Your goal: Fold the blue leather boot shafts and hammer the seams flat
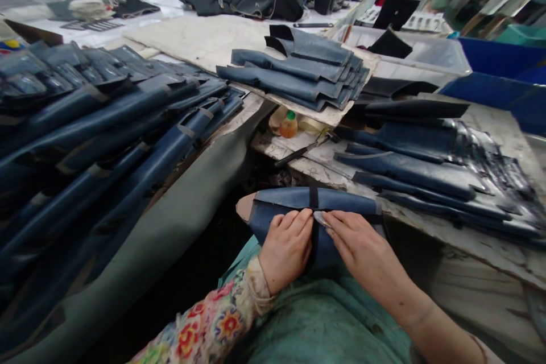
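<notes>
A dark blue leather-like piece [281, 198] lies across my lap, on the green apron [328, 318]. Black strips [314, 198] cross on it, and its left end shows a tan face. My left hand [286, 247] is closed, its bent fingertips pressing on the piece beside the crossing. From the other side my right hand [362, 242] reaches in with its fingers held together. A small pale bit [319, 218] shows at its fingertips; whether it is a held tool or a finger cover, I cannot tell. Both thumbs are largely hidden.
Rows of blue pieces [140, 108] cover the left table. More are stacked on a board [179, 34] ahead and on the right bench [524, 142]. A green-capped bottle [289, 125] stands near a black-handled tool [298, 154]. Plastic bins [495, 79] stand at the back right.
</notes>
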Motion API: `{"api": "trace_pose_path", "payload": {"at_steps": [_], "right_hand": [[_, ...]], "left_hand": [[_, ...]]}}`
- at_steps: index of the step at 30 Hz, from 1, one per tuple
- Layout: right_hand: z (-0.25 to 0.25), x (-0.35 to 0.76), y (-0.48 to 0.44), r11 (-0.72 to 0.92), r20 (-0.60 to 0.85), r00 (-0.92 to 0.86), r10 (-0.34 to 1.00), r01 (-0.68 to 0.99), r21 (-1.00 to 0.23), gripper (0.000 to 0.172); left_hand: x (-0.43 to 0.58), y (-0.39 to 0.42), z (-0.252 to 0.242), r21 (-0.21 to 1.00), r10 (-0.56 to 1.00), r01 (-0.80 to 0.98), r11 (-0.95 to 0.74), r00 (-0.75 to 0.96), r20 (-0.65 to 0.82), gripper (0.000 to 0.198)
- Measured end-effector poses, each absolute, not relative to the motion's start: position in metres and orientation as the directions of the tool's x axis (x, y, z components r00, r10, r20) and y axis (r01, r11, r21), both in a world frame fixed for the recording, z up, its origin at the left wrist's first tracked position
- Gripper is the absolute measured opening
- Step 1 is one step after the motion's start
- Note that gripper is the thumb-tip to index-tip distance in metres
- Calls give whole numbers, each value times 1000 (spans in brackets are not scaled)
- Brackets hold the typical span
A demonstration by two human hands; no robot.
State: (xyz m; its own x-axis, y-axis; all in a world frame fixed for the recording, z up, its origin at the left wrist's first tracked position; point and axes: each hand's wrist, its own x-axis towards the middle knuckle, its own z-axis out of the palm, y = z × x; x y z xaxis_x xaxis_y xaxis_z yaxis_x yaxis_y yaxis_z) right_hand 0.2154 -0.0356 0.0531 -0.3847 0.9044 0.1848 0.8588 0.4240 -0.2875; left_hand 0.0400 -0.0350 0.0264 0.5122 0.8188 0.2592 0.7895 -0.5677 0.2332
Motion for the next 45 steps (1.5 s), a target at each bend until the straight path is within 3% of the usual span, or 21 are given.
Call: {"api": "trace_pose_path", "payload": {"at_steps": [11, 20, 29, 37, 45], "right_hand": [[50, 211, -28, 411, 217, -375, 901, 899, -153, 33], [51, 242, -45, 432, 224, -406, 886, 899, -78, 34], [71, 233, -30, 542, 238, -492, 837, 806, -238, 32], [64, 200, -14, 629, 191, -599, 778, 744, -226, 29], [56, 170, -3, 660, 187, -636, 749, 691, -294, 27]], "left_hand": [[48, -29, 39, 315, 857, 797, -515, 487, 168, 26], [36, -34, 37, 271, 855, 814, -514, 463, 233, 30], [18, -37, 32, 200, 852, 844, -499, 434, 294, 34], [14, -37, 31, 209, 860, 849, -485, 420, 289, 35], [-19, -37, 26, 148, 887, 907, -394, 332, 321, 34]]}}
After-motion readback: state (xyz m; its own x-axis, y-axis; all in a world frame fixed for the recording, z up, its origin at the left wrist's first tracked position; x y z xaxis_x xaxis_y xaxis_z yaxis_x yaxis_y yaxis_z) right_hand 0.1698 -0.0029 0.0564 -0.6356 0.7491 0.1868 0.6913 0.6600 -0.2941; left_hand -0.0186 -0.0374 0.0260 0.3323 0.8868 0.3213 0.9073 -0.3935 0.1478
